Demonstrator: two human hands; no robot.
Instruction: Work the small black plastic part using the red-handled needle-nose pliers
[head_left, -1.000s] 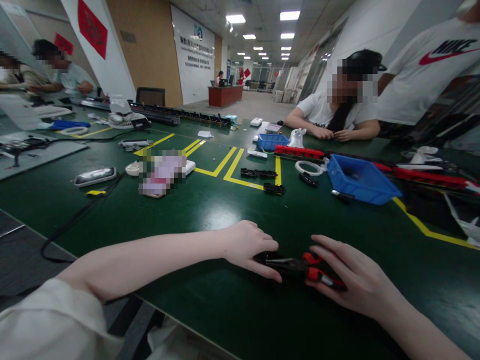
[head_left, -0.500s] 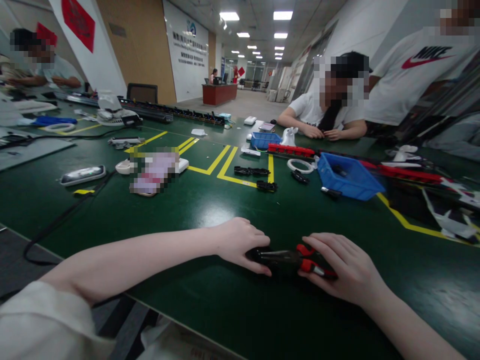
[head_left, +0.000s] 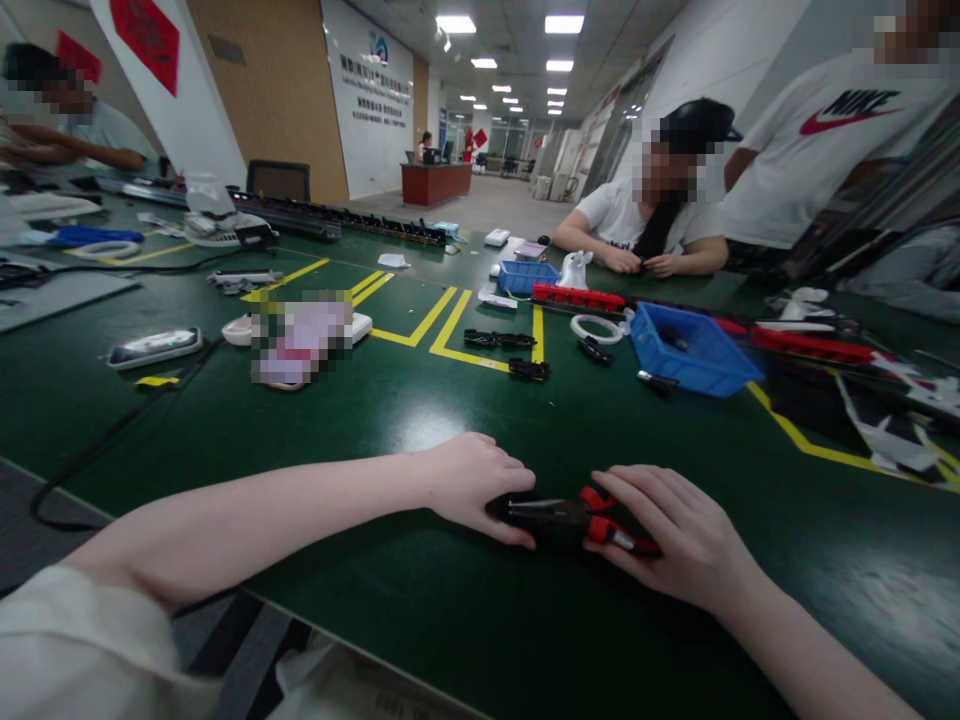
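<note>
In the head view my right hand is closed around the red and black handles of a pair of pliers. Their metal jaws point left, over a small black part pinched between the thumb and fingers of my left hand. The jaws overlap the black part; whether they grip it I cannot tell. Both hands are low over the green table. Its dark colour blends with the part, so the part's shape is unclear.
Small black parts lie ahead, inside yellow tape lines. A blue bin and a white tape roll sit front right. At left are a phone, a silver-white device and a black cable. A person sits opposite.
My right hand and the pliers have shifted slightly left, closer to my left hand. The whole view has turned a little; both hands keep their hold.
</note>
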